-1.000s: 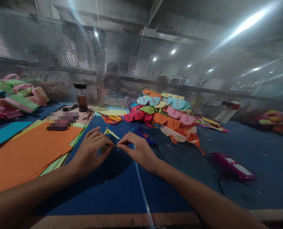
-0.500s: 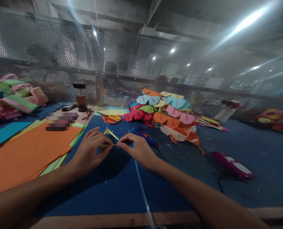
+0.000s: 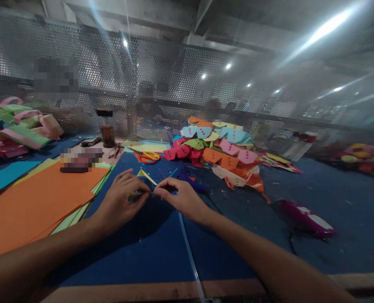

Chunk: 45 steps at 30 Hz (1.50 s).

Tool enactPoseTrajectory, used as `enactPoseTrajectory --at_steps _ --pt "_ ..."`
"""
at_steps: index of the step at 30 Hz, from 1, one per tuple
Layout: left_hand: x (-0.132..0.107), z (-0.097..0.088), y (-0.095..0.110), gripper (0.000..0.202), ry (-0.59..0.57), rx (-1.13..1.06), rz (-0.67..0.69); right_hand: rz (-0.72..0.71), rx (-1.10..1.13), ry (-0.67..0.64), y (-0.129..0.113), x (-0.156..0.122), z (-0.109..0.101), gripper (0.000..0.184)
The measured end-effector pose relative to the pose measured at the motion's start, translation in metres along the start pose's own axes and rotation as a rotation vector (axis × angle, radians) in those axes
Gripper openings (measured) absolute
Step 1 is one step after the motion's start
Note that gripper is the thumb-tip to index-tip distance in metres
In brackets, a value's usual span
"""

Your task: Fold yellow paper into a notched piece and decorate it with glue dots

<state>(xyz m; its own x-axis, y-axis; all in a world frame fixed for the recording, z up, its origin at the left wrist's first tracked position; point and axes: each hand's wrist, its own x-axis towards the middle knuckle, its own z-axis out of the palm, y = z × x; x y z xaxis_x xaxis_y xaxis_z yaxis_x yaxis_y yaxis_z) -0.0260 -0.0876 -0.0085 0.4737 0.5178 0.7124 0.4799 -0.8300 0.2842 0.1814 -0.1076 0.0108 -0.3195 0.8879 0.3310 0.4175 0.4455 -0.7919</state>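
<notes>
My left hand (image 3: pixel 120 202) and my right hand (image 3: pixel 182 198) meet over the blue table top (image 3: pixel 149 248), fingertips almost touching. Both pinch a thin yellow-green paper strip (image 3: pixel 135 195) held flat between them, each hand at one end. A small yellow paper triangle (image 3: pixel 145 175) lies just beyond the fingers. Both forearms reach in from the near edge.
An orange sheet (image 3: pixel 38 202) tops a paper stack at left. A heap of folded coloured paper pieces (image 3: pixel 220 151) lies ahead right, orange scissors (image 3: pixel 149 157) and a dark jar (image 3: pixel 107 128) behind. A purple tool (image 3: pixel 306 219) lies right. Perforated metal screen (image 3: pixel 174 92) closes the back.
The hands have drawn slightly closer together on the strip; my right fingertips have shifted a little left. Nothing else has moved.
</notes>
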Motion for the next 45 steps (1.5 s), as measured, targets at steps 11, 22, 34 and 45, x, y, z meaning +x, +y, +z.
enactPoseTrajectory --at_steps 11,22,34,45 --pt "0.0000 0.0017 0.0005 0.008 -0.009 -0.006 0.020 0.010 -0.049 -0.002 0.0015 0.0001 0.0037 0.014" --pt "-0.0006 0.0027 0.0013 0.010 -0.007 0.007 0.035 0.041 -0.042 -0.044 0.0017 0.0000 0.0049 0.014" --pt "-0.0021 0.0035 -0.0012 0.008 -0.037 -0.016 0.032 0.126 0.081 -0.111 -0.0001 0.0006 0.0060 0.013" --pt "-0.0002 0.0011 -0.0011 0.009 -0.049 -0.099 -0.100 -0.280 -0.184 0.044 0.0043 -0.0055 0.0059 0.006"
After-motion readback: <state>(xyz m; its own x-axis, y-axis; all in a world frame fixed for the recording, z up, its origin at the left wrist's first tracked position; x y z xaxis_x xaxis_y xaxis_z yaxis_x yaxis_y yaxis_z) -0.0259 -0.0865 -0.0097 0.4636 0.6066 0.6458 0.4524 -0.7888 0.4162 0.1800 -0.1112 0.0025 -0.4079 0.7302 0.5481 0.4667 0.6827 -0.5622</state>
